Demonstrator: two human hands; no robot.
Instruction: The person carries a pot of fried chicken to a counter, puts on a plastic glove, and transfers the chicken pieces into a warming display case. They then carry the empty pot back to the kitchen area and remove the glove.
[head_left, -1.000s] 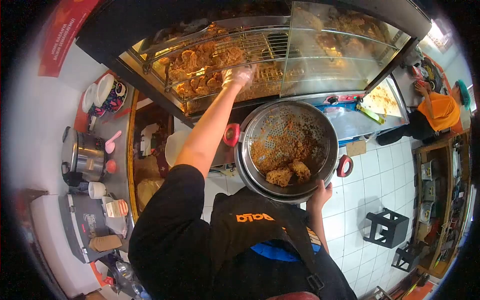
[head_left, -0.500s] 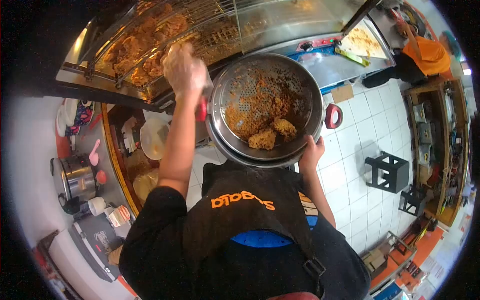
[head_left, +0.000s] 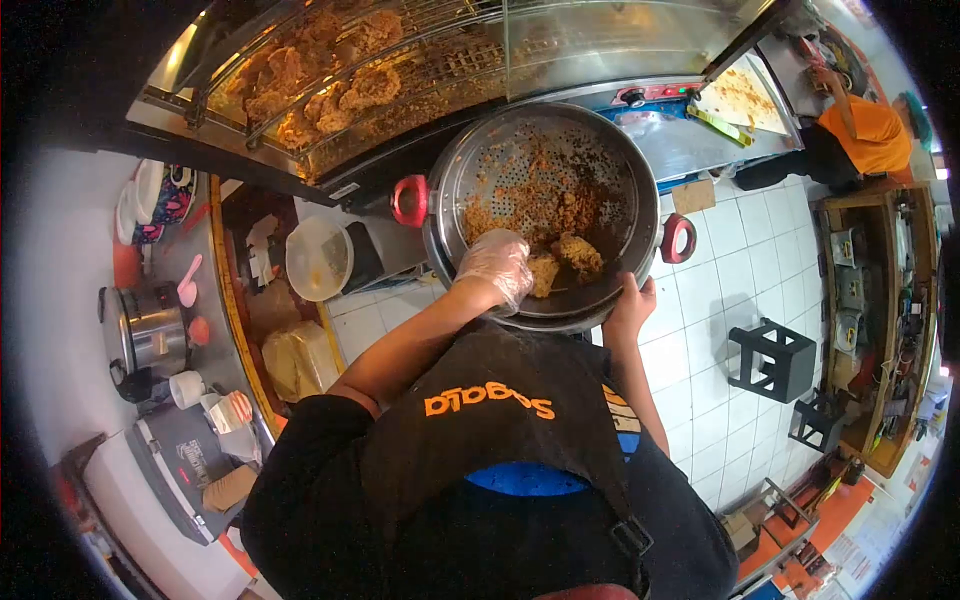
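A steel strainer pot (head_left: 630, 180) with a perforated bottom and red side handles sits before me, with brown crumbs scattered inside. Two pieces of fried chicken lie near its close side: one piece (head_left: 543, 274) at the fingers of my left hand (head_left: 495, 265), the other piece (head_left: 579, 256) just right of it. A clear plastic glove covers the left hand, whose fingers curl down against the nearer piece; their tips are partly hidden. My bare right hand (head_left: 629, 308) is closed on the pot's near right rim, thumb on top.
Beyond the pot stands a lit display cabinet (head_left: 420, 135) with fried chicken (head_left: 365, 88) on a rack. Green-handled tongs (head_left: 722, 128) lie at the counter's right. A white tub (head_left: 320, 258) is to the left. A person in orange (head_left: 865, 130) is at far right; black stools (head_left: 772, 357) stand on the tiles.
My left hand has come down from the cabinet's chicken rack into the pot, reaching the nearer chicken piece. My right hand stays on the rim. The view has shifted slightly.
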